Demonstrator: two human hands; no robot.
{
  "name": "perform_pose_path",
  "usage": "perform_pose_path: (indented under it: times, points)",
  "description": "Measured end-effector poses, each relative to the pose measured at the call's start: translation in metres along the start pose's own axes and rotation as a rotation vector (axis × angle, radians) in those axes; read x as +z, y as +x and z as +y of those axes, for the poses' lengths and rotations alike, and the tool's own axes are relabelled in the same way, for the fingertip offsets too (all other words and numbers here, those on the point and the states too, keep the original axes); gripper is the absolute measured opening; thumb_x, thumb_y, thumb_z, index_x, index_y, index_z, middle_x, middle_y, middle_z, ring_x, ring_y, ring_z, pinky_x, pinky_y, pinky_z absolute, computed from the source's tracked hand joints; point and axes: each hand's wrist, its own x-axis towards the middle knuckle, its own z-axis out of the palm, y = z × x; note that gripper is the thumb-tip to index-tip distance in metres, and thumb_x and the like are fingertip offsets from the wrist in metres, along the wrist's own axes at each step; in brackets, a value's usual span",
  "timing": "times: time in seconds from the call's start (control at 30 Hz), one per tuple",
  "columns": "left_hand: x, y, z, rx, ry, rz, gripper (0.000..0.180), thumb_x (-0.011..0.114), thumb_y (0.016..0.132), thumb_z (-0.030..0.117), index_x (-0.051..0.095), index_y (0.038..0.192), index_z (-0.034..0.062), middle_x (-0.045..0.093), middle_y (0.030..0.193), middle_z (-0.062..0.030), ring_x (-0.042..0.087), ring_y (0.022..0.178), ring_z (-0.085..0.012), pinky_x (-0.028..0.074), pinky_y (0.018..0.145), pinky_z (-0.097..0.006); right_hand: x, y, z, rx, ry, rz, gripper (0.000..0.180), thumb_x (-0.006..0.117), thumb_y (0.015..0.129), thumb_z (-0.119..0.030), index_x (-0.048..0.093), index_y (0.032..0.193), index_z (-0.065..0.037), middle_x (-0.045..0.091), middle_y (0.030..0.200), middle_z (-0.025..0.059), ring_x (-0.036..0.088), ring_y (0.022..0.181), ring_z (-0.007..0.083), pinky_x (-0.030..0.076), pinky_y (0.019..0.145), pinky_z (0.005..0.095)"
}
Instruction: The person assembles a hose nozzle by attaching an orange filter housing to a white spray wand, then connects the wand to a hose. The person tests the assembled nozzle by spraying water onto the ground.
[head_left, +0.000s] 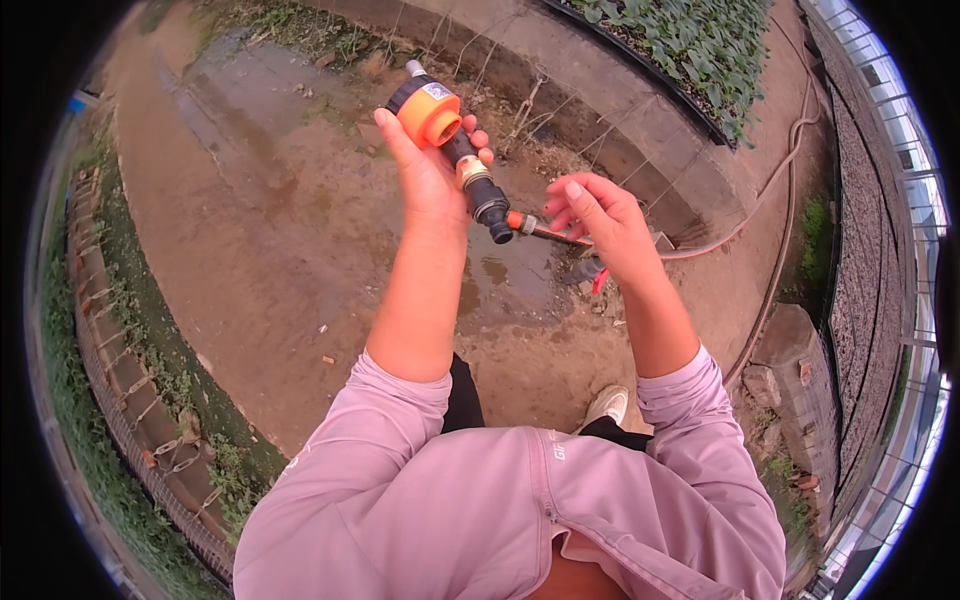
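My left hand (432, 182) is raised in front of me, its fingers wrapped round an orange-and-black hose fitting (443, 117). The fitting has a round black-rimmed head with a grey stub on top. Below it come a brass-coloured collar and a ribbed black connector (488, 205) that points down and toward me. Just right of that connector hovers my right hand (605, 222), loosely bent, with nothing visible in its fingers. A hose (560, 237) with an orange-and-grey end coupling passes behind the right fingers; I see no clear grip on it.
Wet muddy ground with a puddle (493, 268) lies below my hands. A red piece (600, 281) shows under my right wrist. The hose (735, 232) curves away along the right. Farther off, a low concrete edge (610, 110) borders trays of green seedlings (690, 50).
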Motion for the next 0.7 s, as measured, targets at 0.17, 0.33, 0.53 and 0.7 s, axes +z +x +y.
perform_pose_path:
  times: [0.17, 0.33, 0.53, 0.7]
  points:
    - [0.005, -0.005, -0.001, -0.021, 0.024, -0.093, 0.08, 0.031, 0.078, 0.076, 0.051, 0.1, 0.0017, 0.054, 0.083, -0.0099, 0.053, 0.06, -0.0179, 0.048, 0.046, -0.03, 0.028, 0.032, -0.002, 0.194, 0.122, 0.009, 0.045, 0.048, 0.09, -0.046, 0.054, 0.109, -0.005, 0.06, 0.097, 0.0055, 0.057, 0.08, 0.0117, 0.044, 0.061, 0.0241]
    - [0.008, -0.012, 0.003, -0.251, 0.025, -0.321, 0.083, 0.025, 0.079, 0.076, 0.048, 0.106, 0.0012, 0.055, 0.092, -0.0178, 0.049, 0.062, -0.0184, 0.045, 0.045, -0.028, 0.004, 0.084, 0.0, 0.332, 0.398, -0.006, 0.057, 0.047, 0.086, -0.057, 0.053, 0.111, -0.005, 0.057, 0.095, 0.0043, 0.055, 0.087, 0.0144, 0.044, 0.071, 0.0342]
    - [0.015, -0.017, 0.004, -0.49, -0.097, -0.436, 0.088, 0.028, 0.075, 0.08, 0.048, 0.112, 0.0024, 0.055, 0.104, -0.018, 0.059, 0.092, -0.0292, 0.053, 0.062, -0.034, -0.006, 0.103, 0.0, 0.264, 0.83, -0.222, 0.035, 0.061, 0.084, -0.037, 0.055, 0.092, -0.003, 0.056, 0.072, 0.0069, 0.059, 0.071, 0.0192, 0.051, 0.066, 0.0315]
    - [0.014, -0.016, -0.008, -0.426, -0.18, -0.4, 0.078, 0.038, 0.081, 0.07, 0.047, 0.119, 0.0027, 0.058, 0.11, -0.0168, 0.061, 0.094, -0.0265, 0.053, 0.071, -0.039, -0.037, 0.09, -0.021, 0.037, 0.853, 0.066, 0.025, 0.06, 0.086, -0.028, 0.051, 0.086, -0.005, 0.054, 0.074, 0.0081, 0.055, 0.072, 0.0238, 0.05, 0.071, 0.0427]
